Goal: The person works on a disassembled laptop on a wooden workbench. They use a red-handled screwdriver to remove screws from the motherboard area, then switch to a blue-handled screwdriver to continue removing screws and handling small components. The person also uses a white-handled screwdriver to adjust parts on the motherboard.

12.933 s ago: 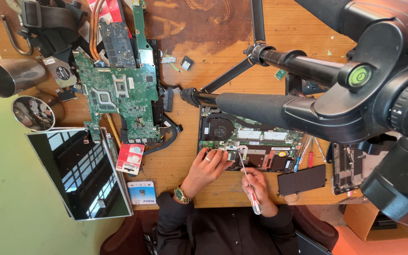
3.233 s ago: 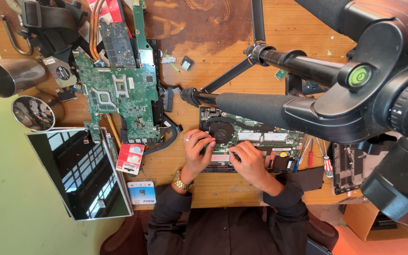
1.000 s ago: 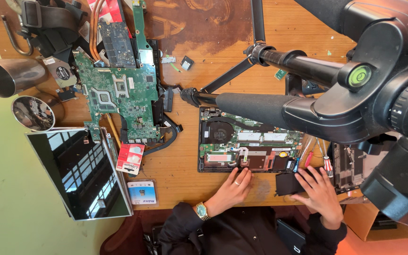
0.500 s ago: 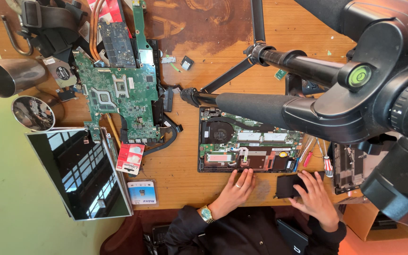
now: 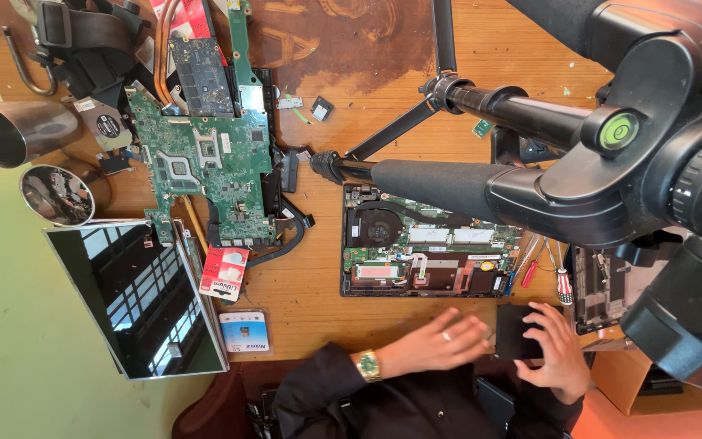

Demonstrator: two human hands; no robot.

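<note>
Setting: an electronics repair workbench, most likely a small laptop repair workshop. Evidence: a scuffed, stained wooden tabletop (image 5: 310, 301) carries an opened laptop base with fan and boards exposed (image 5: 428, 242), a bare green motherboard (image 5: 205, 167), a detached glossy laptop screen panel (image 5: 136, 301), and red-handled screwdrivers (image 5: 546, 272). Loose small parts and black cables lie scattered at the top left. A black camera tripod (image 5: 530, 154) stands over the bench.
</note>
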